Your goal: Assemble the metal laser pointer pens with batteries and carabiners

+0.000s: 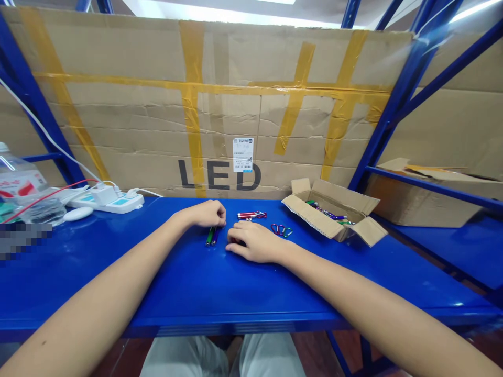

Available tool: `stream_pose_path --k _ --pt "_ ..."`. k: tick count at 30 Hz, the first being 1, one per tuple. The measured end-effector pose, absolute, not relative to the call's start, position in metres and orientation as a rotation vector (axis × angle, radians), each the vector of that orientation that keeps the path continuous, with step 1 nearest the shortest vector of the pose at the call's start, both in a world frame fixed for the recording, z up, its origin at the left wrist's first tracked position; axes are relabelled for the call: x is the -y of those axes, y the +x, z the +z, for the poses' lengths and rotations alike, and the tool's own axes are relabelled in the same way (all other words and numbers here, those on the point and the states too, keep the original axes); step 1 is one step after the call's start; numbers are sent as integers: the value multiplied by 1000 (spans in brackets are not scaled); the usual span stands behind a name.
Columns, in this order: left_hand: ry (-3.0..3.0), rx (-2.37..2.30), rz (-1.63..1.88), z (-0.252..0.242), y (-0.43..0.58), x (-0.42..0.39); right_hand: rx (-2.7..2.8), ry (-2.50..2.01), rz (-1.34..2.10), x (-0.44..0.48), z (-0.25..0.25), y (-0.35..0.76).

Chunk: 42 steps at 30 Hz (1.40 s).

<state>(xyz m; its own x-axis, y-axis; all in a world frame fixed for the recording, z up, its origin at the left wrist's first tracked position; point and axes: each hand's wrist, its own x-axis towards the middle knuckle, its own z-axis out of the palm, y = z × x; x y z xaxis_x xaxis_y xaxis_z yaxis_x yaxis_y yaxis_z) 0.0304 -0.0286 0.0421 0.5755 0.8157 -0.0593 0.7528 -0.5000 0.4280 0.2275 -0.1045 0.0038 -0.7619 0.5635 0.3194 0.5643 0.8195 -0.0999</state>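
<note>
Loosely curled left hand (206,213), slim glossy tubes (212,236)

On the surface (196,283), two thin tubes (212,236) lie under the left hand (206,213), with the right hand (255,242) just to their right. Behind the right hand lies a small torch (251,214); to its right lie clips (281,230), then an open box (310,215). A power strip (113,201) and a bottle (23,188) sit far left, and a cardboard sheet (236,104) stands behind everything.
</note>
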Motion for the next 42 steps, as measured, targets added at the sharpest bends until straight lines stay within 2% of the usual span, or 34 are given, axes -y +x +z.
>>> stream_pose_path --k 6,9,12,16,20,23,29,37,42 --pt "2399 -1226 207 41 38 34 2665 -1106 355 108 29 243" --pt "2385 -1159 229 42 46 39 2341 -1083 625 95 56 269" --pt "2406 -1138 191 46 54 38 1945 -953 696 72 75 299" --pt "2510 -1128 189 55 63 26 1759 -974 815 51 63 320" --pt "2664 -1004 305 58 76 28 1921 -968 847 56 45 316" --pt "2752 -1033 395 47 90 44 1929 -936 928 68 50 312" --pt "2874 -1327 460 20 106 68 1899 -967 870 71 56 313" --pt "2870 -1362 370 8 111 70 2059 -1071 510 65 34 305" --pt "2870 -1451 393 -1 119 75 2118 -1072 496 67 33 302"
